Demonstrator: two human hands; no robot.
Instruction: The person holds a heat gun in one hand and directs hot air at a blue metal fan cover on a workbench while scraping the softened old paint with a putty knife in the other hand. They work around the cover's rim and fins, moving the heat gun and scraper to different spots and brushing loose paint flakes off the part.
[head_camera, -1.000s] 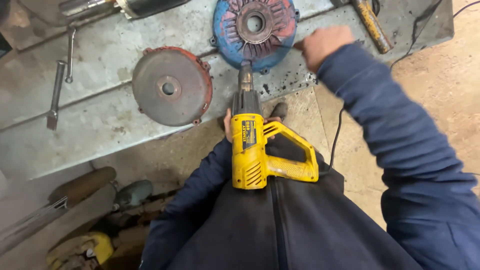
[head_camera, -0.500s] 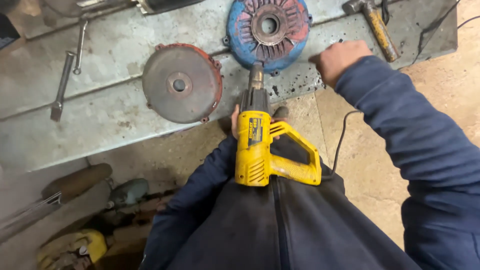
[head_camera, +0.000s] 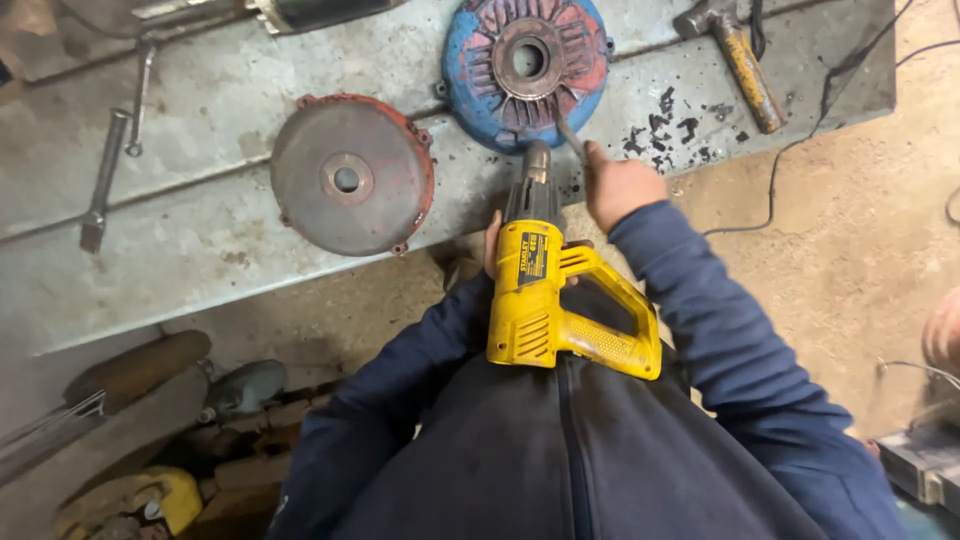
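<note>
Landmark: the yellow drill (head_camera: 545, 300), lying nose-up against the person's dark jacket (head_camera: 560, 460), its chuck pointing at the bench (head_camera: 200, 240).
Left hand (head_camera: 494, 245): mostly hidden behind the drill; only fingers show at its left flank, pressed to the body. It seems to steady or hold the drill, but how tight the grasp is I cannot tell.
Right hand (head_camera: 622, 187): just right of the drill's nose, closed in a fist round a thin grey rod (head_camera: 572, 137), perhaps a chuck key or a bit; too small to say which.
Change: a second ago the right hand was up at the bench edge, right of the blue cover, and half a second ago still there; now it has come down beside the chuck with the rod in it. The drill has barely moved.
Meaning: judged from this, the hand went to fetch the rod and is bringing it to the drill's nose, so the work looks to be on the chuck, not yet on the covers.
Blue cover (head_camera: 527, 68): round, ribbed, rusty at the centre, flat on the bench straight above the drill's nose.
Red cover (head_camera: 350, 175): round, grey-faced with a red rim, up and left of the drill.
Hammer (head_camera: 742, 60): well up and right of the drill, yellow handle.
Wrench (head_camera: 100, 185): far left of the drill.
Cable (head_camera: 800, 140): trails right of the drill, across the floor.
</note>
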